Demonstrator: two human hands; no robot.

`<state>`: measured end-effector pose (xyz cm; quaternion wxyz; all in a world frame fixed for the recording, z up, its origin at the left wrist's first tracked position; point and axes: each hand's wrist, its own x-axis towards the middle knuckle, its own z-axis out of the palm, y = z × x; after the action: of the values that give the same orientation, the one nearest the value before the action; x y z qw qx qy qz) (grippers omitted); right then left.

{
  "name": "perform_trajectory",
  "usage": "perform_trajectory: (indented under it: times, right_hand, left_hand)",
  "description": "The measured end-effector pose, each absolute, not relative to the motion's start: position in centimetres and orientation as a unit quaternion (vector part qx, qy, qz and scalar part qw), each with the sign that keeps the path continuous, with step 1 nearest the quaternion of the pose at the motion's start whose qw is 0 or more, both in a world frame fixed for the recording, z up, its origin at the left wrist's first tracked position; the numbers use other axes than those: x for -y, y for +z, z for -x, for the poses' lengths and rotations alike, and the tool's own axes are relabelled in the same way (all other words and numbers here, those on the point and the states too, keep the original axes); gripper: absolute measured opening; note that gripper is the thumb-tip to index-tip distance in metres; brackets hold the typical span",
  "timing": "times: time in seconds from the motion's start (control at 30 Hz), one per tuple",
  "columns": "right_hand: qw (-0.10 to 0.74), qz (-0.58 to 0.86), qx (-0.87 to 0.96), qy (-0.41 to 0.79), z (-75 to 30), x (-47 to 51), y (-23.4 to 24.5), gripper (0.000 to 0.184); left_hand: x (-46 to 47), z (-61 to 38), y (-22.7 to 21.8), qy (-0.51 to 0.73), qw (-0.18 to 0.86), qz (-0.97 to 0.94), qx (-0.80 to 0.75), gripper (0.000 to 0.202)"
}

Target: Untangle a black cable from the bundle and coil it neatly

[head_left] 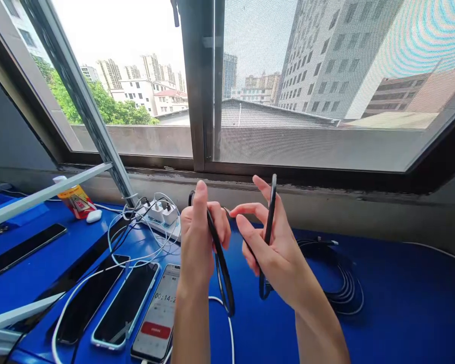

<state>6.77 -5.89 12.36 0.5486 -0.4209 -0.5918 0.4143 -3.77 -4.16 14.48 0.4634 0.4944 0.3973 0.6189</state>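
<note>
My left hand (pixel 200 237) is closed around a loop of black cable (pixel 222 268), thumb upright along it, held above the blue table (pixel 402 308). My right hand (pixel 267 242) grips another stretch of the same black cable (pixel 270 212), which stands up between its fingers and palm, with the index and middle fingers reaching toward the left hand. The cable's lower loops hang below both hands.
A coiled black cable (pixel 343 278) lies on the table to the right. To the left are several phones (pixel 127 306), one showing a timer (pixel 159 313), white charging cables, a power strip with chargers (pixel 161 217), a small bottle (pixel 76 199) and a window behind.
</note>
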Motion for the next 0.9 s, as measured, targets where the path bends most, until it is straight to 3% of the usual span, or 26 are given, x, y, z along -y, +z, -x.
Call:
perform_trajectory:
  times: [0.17, 0.27, 0.4, 0.63, 0.77, 0.83, 0.9]
  right_hand:
    - [0.544, 0.548, 0.58, 0.258, -8.5, 5.0, 12.9, 0.04]
    - [0.559, 0.565, 0.573, 0.198, -9.5, 4.9, 13.3, 0.033]
    - [0.569, 0.574, 0.551, 0.21, -10.0, 5.4, 13.5, 0.039]
    - [0.595, 0.525, 0.55, 0.26, -9.3, 6.9, 13.3, 0.07]
    - [0.567, 0.502, 0.593, 0.275, -9.0, 7.6, 13.1, 0.082]
    - [0.545, 0.503, 0.616, 0.265, -8.8, 7.6, 13.0, 0.08]
    - [0.531, 0.505, 0.634, 0.249, -8.8, 7.3, 13.0, 0.065]
  left_hand:
    - [4.5, 4.3, 14.2, 0.672, 0.354, -0.49, -0.429, 0.072]
    - [4.5, 4.8, 14.1, 0.676, 0.351, -0.497, -0.416, 0.073]
    - [4.3, 5.6, 14.3, 0.623, 0.405, -0.529, -0.411, 0.071]
    - [4.2, 5.9, 14.5, 0.55, 0.448, -0.566, -0.419, 0.065]
    - [3.4, 5.2, 14.1, 0.551, 0.461, -0.546, -0.431, 0.062]
    - [2.9, 4.7, 14.0, 0.557, 0.471, -0.532, -0.43, 0.06]
    - [2.5, 4.2, 13.8, 0.565, 0.474, -0.524, -0.427, 0.059]
